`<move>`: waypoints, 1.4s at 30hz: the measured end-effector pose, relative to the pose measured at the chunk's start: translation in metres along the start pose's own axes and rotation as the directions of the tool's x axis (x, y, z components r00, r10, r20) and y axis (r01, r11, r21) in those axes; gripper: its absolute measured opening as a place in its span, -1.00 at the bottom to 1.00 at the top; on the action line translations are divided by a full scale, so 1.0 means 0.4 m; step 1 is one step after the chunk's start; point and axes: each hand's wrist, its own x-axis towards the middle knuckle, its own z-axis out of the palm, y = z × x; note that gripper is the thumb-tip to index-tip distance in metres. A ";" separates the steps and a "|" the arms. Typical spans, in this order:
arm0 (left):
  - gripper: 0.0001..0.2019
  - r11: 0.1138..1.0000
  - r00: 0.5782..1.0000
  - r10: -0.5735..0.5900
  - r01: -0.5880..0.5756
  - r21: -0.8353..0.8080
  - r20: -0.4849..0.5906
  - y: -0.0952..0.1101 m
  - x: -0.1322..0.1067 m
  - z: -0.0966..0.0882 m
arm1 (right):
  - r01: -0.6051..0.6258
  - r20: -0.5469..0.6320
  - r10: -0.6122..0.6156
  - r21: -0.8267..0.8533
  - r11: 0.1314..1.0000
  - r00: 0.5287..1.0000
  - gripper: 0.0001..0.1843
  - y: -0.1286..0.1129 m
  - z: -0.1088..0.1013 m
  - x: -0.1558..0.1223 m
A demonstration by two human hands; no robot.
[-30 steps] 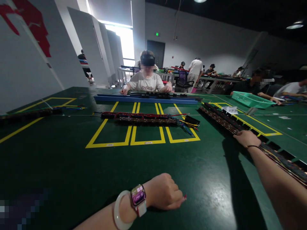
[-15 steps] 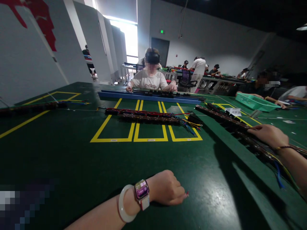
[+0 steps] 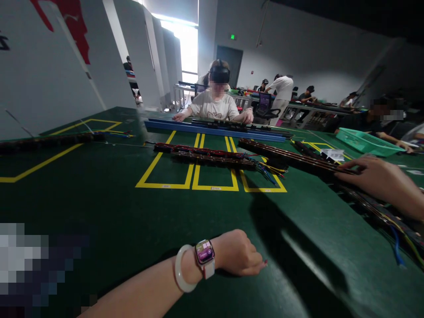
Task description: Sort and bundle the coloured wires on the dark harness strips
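Toward the right edge of the green table (image 3: 198, 216), the right hand (image 3: 380, 179) is closed on a long dark wired strip (image 3: 288, 156), its free end pointing at the far edge; at such length it appears best kept level, ideally supported by the left hand (image 3: 236, 254), loosely curled with nothing showing in it. Yellow tape outlines (image 3: 180, 186) divide the table; beyond sits a co-worker (image 3: 217, 106), before grey walls (image 3: 298, 48) and a lit green sign (image 3: 232, 37).

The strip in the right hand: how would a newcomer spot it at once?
On the green table, find the yellow tape outlines. To their right, the right hand holds a long dark strip. Unlike the wire bundles lying on the outlines, this one is in the hand.
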 end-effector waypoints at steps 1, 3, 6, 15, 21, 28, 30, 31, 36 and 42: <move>-0.66 1.000 1.000 0.000 0.000 0.003 0.004 0.000 0.000 0.000 | 0.041 -0.007 -0.041 0.045 0.998 0.999 -0.62 -0.023 -0.002 -0.003; -0.65 1.000 1.000 0.004 -0.004 0.001 0.012 0.001 0.001 -0.001 | 0.098 -0.019 -0.096 0.143 0.985 0.995 -0.65 -0.076 -0.005 -0.009; -0.65 1.000 1.000 0.012 -0.012 0.001 0.000 0.002 0.001 0.002 | 0.178 -0.039 -0.173 0.241 0.954 0.984 -0.69 -0.183 -0.003 -0.022; -0.66 0.999 0.999 -0.018 0.019 0.035 -0.046 0.005 -0.004 0.034 | 0.417 -0.041 -0.460 0.502 0.758 0.887 -0.86 -0.584 0.106 -0.051; -0.65 0.998 0.999 0.031 -0.030 0.063 -0.012 0.015 -0.008 0.033 | 0.496 -0.016 -0.597 0.574 0.651 0.802 -0.83 -0.836 0.194 -0.074; -0.79 0.993 0.986 0.120 -0.118 -0.020 0.120 0.020 -0.016 0.038 | 0.635 -0.167 -0.717 0.625 0.455 0.677 -0.77 -1.020 0.136 -0.095; -0.76 0.992 0.987 0.121 -0.117 -0.041 0.109 0.015 -0.015 0.035 | 0.690 -0.237 -0.738 0.606 0.395 0.631 -0.74 -1.000 0.088 -0.090; -0.74 0.993 0.989 0.112 -0.108 -0.039 0.097 0.014 -0.014 0.033 | 0.711 -0.250 -0.749 0.588 0.386 0.614 -0.73 -0.976 0.067 -0.083; -0.69 0.998 0.997 0.058 -0.059 0.028 0.050 0.014 -0.008 0.018 | 0.671 -0.127 -0.742 0.546 0.502 0.659 -0.68 -0.760 0.070 -0.010; -0.69 0.998 0.997 0.060 -0.061 0.018 0.045 0.011 -0.004 0.009 | 0.476 0.200 -0.668 0.560 0.678 0.717 -0.56 -0.493 0.178 0.051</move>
